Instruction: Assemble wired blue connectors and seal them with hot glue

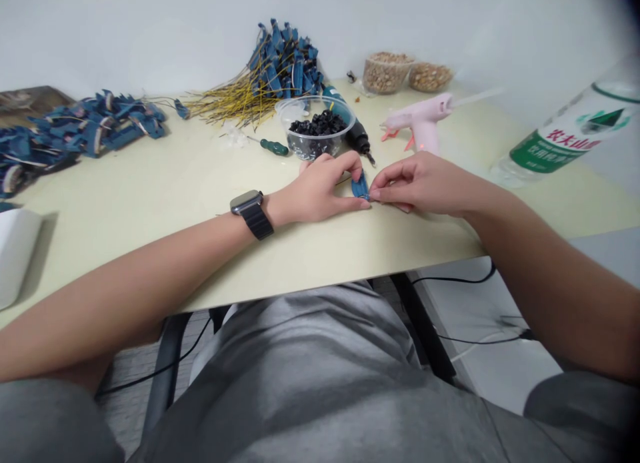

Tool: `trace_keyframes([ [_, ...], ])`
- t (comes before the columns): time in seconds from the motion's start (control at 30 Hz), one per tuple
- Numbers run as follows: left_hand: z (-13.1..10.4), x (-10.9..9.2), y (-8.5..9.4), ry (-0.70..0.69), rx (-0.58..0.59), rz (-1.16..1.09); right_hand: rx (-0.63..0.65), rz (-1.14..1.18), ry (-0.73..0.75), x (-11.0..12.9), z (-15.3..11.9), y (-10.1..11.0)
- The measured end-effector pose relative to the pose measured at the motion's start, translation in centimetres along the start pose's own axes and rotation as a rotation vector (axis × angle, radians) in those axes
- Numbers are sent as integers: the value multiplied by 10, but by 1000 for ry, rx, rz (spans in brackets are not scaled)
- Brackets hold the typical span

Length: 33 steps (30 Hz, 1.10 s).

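A small blue piece with a ridged look is held low over the table, between both hands. My left hand, with a dark watch on its wrist, is closed around it, index finger at the upper edge and thumb at the lower edge. At its lower right end my right hand pinches with thumb and fingertips. What exactly lies between the right fingertips is too small to make out. Just beyond the left hand stands a clear plastic bowl of small black parts.
Behind lie a green-handled screwdriver, a dark power tool, a pink glue gun and bundled blue pieces on yellow stems. Blue pieces are heaped left. Tubs of tan bits stand behind; a water bottle is right.
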<state>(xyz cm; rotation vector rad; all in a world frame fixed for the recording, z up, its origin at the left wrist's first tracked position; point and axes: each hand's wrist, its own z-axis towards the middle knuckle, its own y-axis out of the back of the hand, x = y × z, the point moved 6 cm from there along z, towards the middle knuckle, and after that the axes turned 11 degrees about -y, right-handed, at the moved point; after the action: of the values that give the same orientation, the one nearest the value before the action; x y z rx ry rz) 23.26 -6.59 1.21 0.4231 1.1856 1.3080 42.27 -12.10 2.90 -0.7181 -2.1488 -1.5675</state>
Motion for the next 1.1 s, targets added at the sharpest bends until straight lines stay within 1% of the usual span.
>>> trace_keyframes([
  [0.13, 0, -1, 1, -4, -7, 12, 23, 57, 20, -1, 3, 0],
  [0.27, -1, -2, 0, -16, -13, 16, 38, 101, 8, -3, 5, -1],
  [0.83, 0, 1, -1, -32, -50, -24, 72, 142, -10, -6, 8, -4],
  [1.1, 1, 2, -4, 20, -58, -47, 90, 167, -29, -7, 8, -5],
])
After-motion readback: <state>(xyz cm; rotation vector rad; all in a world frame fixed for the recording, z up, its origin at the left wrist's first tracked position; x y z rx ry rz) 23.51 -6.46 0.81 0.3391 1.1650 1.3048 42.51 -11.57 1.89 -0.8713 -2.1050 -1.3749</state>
